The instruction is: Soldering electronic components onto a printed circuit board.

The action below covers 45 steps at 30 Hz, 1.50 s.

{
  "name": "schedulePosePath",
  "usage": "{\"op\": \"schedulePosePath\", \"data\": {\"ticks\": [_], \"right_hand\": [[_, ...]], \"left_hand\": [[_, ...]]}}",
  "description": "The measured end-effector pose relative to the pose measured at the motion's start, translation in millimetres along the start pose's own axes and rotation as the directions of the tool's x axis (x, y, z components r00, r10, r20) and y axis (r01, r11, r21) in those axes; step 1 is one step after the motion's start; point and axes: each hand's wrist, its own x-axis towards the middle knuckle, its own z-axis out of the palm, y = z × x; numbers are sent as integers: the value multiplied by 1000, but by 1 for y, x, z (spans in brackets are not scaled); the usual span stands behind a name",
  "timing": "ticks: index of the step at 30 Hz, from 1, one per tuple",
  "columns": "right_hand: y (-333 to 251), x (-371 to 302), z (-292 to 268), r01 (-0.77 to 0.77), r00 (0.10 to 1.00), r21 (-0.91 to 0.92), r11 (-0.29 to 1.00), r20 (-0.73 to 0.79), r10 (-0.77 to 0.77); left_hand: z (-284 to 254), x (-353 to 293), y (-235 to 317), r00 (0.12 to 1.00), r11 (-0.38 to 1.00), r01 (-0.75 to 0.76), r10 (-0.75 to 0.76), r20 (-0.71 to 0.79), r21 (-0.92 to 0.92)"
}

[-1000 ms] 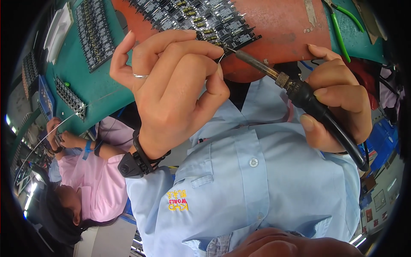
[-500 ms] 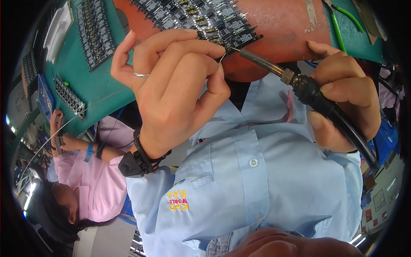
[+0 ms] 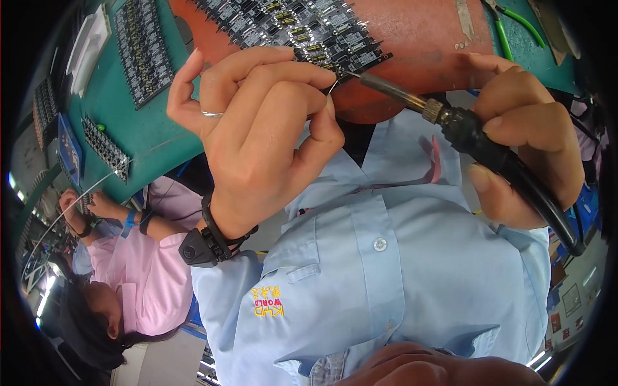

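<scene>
Between the thumb and fingertips of my left hand (image 3: 254,132) is a thin silvery solder wire (image 3: 333,87). My right hand (image 3: 537,138) grips a soldering iron (image 3: 465,130) by its black handle. The iron's tip and the end of the wire meet at the near right corner of a panel of circuit boards (image 3: 293,29), which is packed with black, white and yellow parts. Part of that panel's near edge is hidden behind my left fingers. A ring and a black wrist strap with a small device are on my left hand and wrist.
The panel lies on a reddish-brown mat (image 3: 425,38) over a green table (image 3: 161,128). To the left are another board panel (image 3: 143,51), a smaller board strip (image 3: 105,145) and a white tray (image 3: 89,48). Green-handled pliers (image 3: 521,27) lie at far right. A co-worker in pink (image 3: 151,276) works at left.
My right hand and the iron's handle have shifted slightly to the right, while the tip stays near the panel's corner. My left hand barely moves. The co-worker's hands have moved left.
</scene>
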Motion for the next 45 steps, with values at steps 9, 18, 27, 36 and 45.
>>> {"op": "schedulePosePath", "data": {"ticks": [9, 18, 27, 36, 45], "right_hand": [[1, 5, -5, 7, 999, 5, 1000, 37, -7], [9, 19, -21, 8, 971, -24, 1000, 238, -2], [10, 12, -14, 42, 994, 40, 998, 95, -46], [12, 11, -13, 7, 995, 40, 999, 101, -11], [14, 11, -15, 78, 990, -7, 997, 116, -76]], "left_hand": [[1, 3, 1, 1000, 1000, 1, -1, -7, 6], [-1, 2, 1, 1000, 1000, 13, -13, -4, 16], [5, 7, 0, 1000, 1000, 9, -8, -27, 17], [5, 8, 3, 1000, 1000, 21, -20, -21, 18], [3, 4, 2, 1000, 1000, 21, -21, -1, 15]]}}
